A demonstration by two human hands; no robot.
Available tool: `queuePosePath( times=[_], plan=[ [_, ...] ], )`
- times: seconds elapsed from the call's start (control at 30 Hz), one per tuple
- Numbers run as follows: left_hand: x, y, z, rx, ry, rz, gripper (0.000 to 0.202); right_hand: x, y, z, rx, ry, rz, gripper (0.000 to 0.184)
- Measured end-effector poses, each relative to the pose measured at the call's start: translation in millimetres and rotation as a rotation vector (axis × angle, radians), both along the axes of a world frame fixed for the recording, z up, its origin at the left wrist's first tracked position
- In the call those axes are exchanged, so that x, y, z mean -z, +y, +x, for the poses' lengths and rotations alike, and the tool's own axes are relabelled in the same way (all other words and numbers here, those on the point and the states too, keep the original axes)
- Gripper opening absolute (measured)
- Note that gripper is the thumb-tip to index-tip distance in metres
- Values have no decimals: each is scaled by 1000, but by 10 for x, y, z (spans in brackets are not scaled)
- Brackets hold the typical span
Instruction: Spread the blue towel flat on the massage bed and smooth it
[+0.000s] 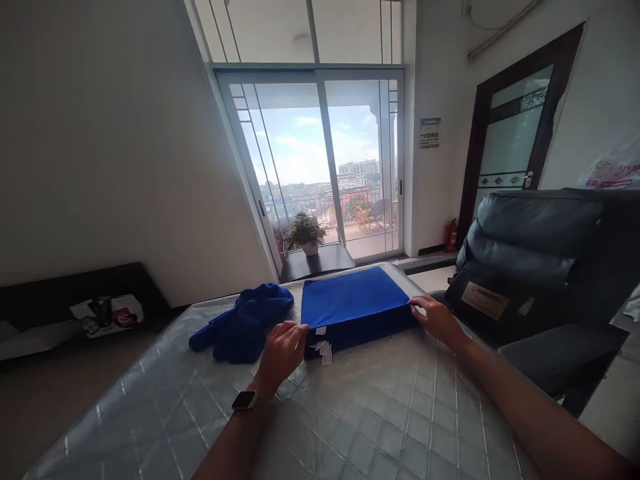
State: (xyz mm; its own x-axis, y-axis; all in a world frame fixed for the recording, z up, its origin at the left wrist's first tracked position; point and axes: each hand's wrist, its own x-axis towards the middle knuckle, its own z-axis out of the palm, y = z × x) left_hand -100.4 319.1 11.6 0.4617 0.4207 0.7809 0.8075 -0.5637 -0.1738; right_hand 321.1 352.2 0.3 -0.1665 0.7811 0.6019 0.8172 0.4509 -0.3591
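Observation:
A flat blue cushion in a blue cover [353,303] lies on a plastic-wrapped quilted mattress [360,413]. White tags hang from its near left corner. My left hand [281,353], a watch on its wrist, has its fingers curled at that near left corner. My right hand [436,317] rests against the cushion's near right corner, fingers bent onto the edge. A crumpled blue cloth [243,323] lies just left of the cushion, close to my left hand.
A dark recliner chair [530,267] stands right of the mattress. Beyond it are a small dark table with a potted plant [306,235] and glass sliding doors [325,167]. A low dark bench with clutter [85,300] sits at the left wall.

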Motion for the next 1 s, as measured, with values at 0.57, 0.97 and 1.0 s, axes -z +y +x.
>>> queuePosePath(
  times=[0.57, 0.97, 1.0],
  plan=[
    [34, -51, 80, -15, 181, -249, 13, 29, -39, -11, 107, -283, 13, 20],
    [25, 76, 4, -69, 95, -635, 50, 293, 140, -228, -173, -347, -118, 63],
    [12, 100, -74, -118, 33, -637, 48, 313, 154, -220, -171, -343, -126, 63]
  ],
)
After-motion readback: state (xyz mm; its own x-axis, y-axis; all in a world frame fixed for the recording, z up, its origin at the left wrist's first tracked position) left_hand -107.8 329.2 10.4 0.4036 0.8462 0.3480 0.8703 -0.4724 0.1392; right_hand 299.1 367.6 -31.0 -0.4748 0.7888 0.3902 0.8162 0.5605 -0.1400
